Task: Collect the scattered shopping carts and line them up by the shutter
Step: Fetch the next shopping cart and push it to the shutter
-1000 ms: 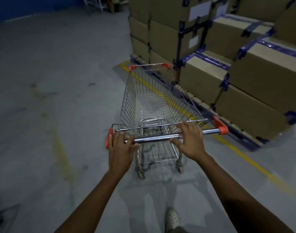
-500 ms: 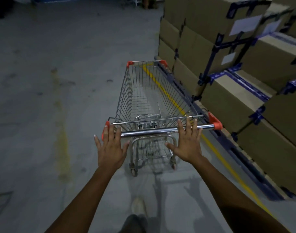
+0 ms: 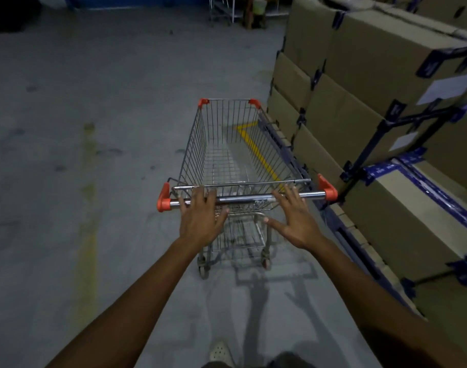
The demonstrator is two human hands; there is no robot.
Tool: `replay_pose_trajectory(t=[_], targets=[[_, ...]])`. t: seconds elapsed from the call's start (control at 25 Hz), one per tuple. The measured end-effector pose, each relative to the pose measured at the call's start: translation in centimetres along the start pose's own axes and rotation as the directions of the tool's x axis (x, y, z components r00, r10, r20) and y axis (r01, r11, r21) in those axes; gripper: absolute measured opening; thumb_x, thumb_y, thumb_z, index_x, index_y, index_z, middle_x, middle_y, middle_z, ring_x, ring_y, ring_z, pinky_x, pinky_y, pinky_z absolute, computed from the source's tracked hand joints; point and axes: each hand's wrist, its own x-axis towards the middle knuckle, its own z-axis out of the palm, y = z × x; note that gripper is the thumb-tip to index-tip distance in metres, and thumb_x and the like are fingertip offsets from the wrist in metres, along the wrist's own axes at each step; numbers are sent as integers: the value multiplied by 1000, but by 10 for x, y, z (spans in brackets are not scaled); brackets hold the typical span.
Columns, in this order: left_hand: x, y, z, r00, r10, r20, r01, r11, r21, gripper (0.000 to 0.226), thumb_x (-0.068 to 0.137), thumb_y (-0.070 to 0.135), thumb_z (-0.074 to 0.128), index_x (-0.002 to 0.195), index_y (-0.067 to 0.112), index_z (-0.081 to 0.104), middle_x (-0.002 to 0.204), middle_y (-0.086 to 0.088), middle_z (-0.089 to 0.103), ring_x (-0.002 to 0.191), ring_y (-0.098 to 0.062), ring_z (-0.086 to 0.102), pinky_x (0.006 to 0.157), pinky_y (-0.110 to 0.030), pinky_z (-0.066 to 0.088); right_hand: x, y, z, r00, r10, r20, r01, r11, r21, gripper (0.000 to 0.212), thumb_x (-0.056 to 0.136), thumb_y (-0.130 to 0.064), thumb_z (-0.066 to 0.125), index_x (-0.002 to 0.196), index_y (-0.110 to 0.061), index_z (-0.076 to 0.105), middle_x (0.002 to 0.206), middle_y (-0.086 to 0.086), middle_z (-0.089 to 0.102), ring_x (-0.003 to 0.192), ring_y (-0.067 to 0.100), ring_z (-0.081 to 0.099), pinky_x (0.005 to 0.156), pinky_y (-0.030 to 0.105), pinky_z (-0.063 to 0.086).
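An empty wire shopping cart (image 3: 235, 155) with orange corner caps stands straight ahead of me on the grey floor. Its chrome handle bar (image 3: 243, 200) runs across the middle of the view. My left hand (image 3: 202, 220) lies against the left half of the bar with straight, spread fingers. My right hand (image 3: 296, 219) presses the right half the same way, fingers straight and thumb out to the side. Neither hand is wrapped round the bar.
Stacked cardboard boxes (image 3: 381, 102) with dark blue strapping sit on pallets close along the cart's right side. A yellow floor line (image 3: 256, 150) runs beneath the cart. Open concrete floor (image 3: 81, 115) spreads to the left. A metal frame (image 3: 221, 9) stands far ahead by a blue wall.
Both hands went from gripping the handle bar to lying flat against it with straight fingers. The cart has rolled forward along the boxes and now points straighter ahead.
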Motion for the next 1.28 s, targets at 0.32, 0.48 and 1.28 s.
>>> replay_pose_trajectory(t=[0.32,0.48,1.28], targets=[[199,-58,50,996,90,-6,-88,980,181,88,85,63,47,154,23,10,160,-16,11,149,-34,5,117,-54,2,220,41,4,999,-51,-12,46,965,-258,100,81,-74,44,155,-29,-5,162,5,-16,147,29,-21,117,56,-2],[335,-82,67,999,23,26,-28,979,204,89,82,57,55,153,20,16,160,-18,10,148,-36,5,116,-57,5,364,62,-6,995,-96,1,93,956,-280,94,86,-65,51,154,-31,-5,163,3,-13,148,28,-18,115,55,-8],[984,-236,104,962,-183,204,125,956,265,34,77,51,56,83,19,65,88,-3,71,82,-27,68,74,-33,51,1049,87,-35,1000,-7,-8,2,876,-482,28,58,-42,76,64,-18,65,57,2,64,54,25,63,62,29,46]])
